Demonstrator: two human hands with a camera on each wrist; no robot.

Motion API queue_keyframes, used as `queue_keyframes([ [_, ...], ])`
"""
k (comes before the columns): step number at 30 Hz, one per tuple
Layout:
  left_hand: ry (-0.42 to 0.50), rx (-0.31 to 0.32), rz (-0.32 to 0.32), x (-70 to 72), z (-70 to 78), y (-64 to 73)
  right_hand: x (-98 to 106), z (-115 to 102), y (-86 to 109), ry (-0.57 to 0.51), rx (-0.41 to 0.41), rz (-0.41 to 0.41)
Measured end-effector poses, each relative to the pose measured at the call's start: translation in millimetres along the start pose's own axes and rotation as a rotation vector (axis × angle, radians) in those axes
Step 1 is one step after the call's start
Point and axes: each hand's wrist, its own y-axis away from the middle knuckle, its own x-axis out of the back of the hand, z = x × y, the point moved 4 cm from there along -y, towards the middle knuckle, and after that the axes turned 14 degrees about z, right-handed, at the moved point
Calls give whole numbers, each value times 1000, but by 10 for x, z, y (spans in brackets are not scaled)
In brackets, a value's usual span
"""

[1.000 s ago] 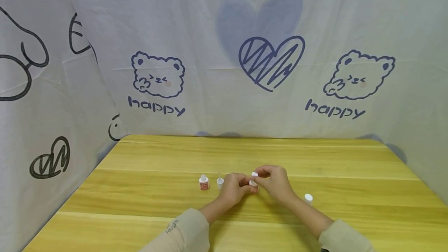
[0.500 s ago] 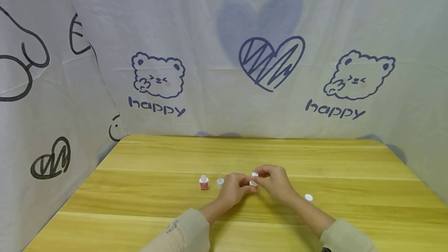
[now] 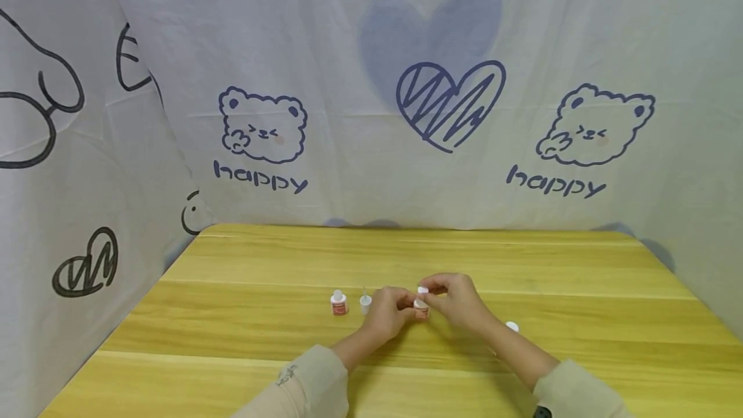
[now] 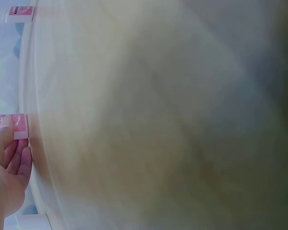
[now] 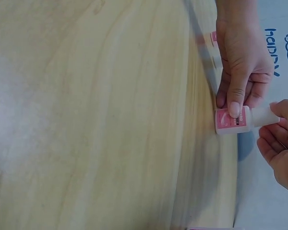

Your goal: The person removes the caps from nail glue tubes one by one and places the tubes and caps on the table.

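Note:
My left hand (image 3: 386,311) grips a small white bottle (image 3: 421,311) with a pink-red label, standing on the table. In the right wrist view, the left thumb lies across the label of that bottle (image 5: 225,125). At its top, my right hand (image 3: 461,302) pinches the white cap (image 3: 423,290) between thumb and fingers. The cap (image 5: 265,116) sits in line with the bottle's neck. Just left of the left hand, a white cap with a thin stem (image 3: 365,304) stands stem up. Beside it is a second pink-labelled bottle (image 3: 338,304) with a pale, narrow tip.
A white-topped item (image 3: 512,326) stands to the right, mostly hidden behind the right forearm. The wooden table (image 3: 261,334) reaches back to a printed cloth (image 3: 360,199), and another cloth (image 3: 139,166) hangs along its left side.
The right forearm and sleeve have shifted slightly outward, covering more of the white-topped item on the right. Both hands keep their places on the bottle and cap.

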Motion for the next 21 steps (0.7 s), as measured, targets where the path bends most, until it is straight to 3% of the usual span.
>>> queue_keyframes([
  [5,4,9,4,2,-9,2,-36,32,15,-9,-14,53],
  [13,20,12,8,-2,-14,0,-82,55,40,-34,-101,191],
  [21,-2,5,10,-1,-21,-1,-69,28,43,-16,-133,217],
])
